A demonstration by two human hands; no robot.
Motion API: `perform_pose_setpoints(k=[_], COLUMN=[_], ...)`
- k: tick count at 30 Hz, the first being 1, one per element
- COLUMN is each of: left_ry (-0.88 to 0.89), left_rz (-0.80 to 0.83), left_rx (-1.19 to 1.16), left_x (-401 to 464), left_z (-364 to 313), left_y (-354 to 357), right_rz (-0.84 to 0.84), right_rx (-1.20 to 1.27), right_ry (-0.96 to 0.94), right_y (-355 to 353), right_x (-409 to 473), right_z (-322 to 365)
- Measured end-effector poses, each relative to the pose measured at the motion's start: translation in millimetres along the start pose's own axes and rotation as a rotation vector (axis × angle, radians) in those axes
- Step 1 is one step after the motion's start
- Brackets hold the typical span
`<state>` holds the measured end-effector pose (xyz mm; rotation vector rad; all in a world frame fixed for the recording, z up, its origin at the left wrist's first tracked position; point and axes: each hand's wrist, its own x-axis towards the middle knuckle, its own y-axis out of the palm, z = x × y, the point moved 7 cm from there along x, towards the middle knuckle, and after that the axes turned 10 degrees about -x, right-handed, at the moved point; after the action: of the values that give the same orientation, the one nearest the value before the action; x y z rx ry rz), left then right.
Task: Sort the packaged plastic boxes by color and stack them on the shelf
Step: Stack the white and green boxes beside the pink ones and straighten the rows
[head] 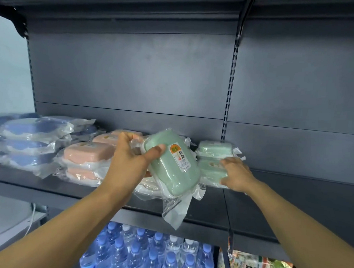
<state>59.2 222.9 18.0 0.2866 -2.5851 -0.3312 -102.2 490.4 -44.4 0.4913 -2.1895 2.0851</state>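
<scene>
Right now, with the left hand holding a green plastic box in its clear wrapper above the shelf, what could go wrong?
1. The wrapped green plastic box is tilted, gripped by the left hand at one end only; its loose clear wrapper tail hangs past the dark metal shelf edge, so the box may slip out.
2. The right hand rests on the stack of green boxes; a push could shift it.
3. The pink boxes lie close beside, so colours may mix.

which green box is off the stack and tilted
The green box gripped in the left hand, label up, is tilted. The other green boxes lie flat, stacked by the right hand.
</scene>
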Motion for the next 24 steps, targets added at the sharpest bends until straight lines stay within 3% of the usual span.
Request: perform_pose_setpoints(k=[2,4,6,7,10,14,16,19,24], left_ry=[0.015,0.040,0.049,0.042,-0.012,-0.122,-0.150,-0.084,0.102], left_rz=[-0.002,-0.011,-0.025,-0.031,-0.036,-0.003,0.041,0.146,0.242], left_rx=[-0.016,-0.023,-0.031,-0.052,-0.128,-0.144,-0.028,0.330,0.682], left_x=[1.5,3.9,6.5,6.9,8.0,14.2,22.4,38.4,61.3], left_z=[2.5,6.1,10.9,13.5,24.0,37.2,39.9,36.1,26.5], left_y=[8.5,20.5,36.3,45.4,73.9,104.4,111.3,110.5,106.2], right_rz=[-0.172,-0.318,-0.208,-0.100,0.053,-0.127,-0.219,-0.252,-0.083], right_rx=[0.075,0.471,0.942,1.058,0.935,0.720,0.639,0.625,0.472], right_ry=[0.056,0.112,0.102,0.056,-0.143,-0.124,-0.105,-0.033,-0.005], right_y=[-21.7,-52.0,-71.5,-78.8,-95.8,-101.5,-104.4,-104.4,-78.9], right_x=[-11.8,-30.1,-47.9,-56.6,-78.5,-70.9,-61.9,-46.8,-16.1], right_z=[-4.3,-8.6,-4.8,0.9,12.9,0.0,-9.6,-28.0,-31.1])
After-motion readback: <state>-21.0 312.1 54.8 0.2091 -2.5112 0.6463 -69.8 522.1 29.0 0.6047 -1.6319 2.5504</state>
